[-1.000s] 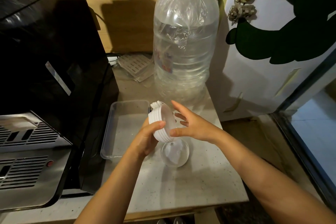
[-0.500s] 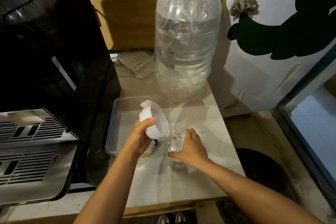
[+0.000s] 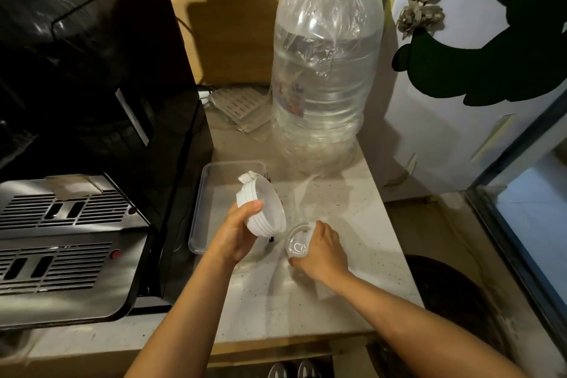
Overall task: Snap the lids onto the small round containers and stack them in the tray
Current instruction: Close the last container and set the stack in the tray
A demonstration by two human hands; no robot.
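While the left hand (image 3: 234, 235) clamps a stack of lids (image 3: 264, 209) just over the tray (image 3: 199, 209), the right hand (image 3: 322, 250) grips a clear container (image 3: 297, 244) beside it — light, slippery, flimsy — best held by the rim.

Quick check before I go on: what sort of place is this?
Likely a small home kitchen corner: a speckled stone counter, a black countertop appliance with steel vents on its left side, and a large water bottle standing at the back.

Big water bottle (image 3: 326, 70) beside black appliance (image 3: 92, 101).
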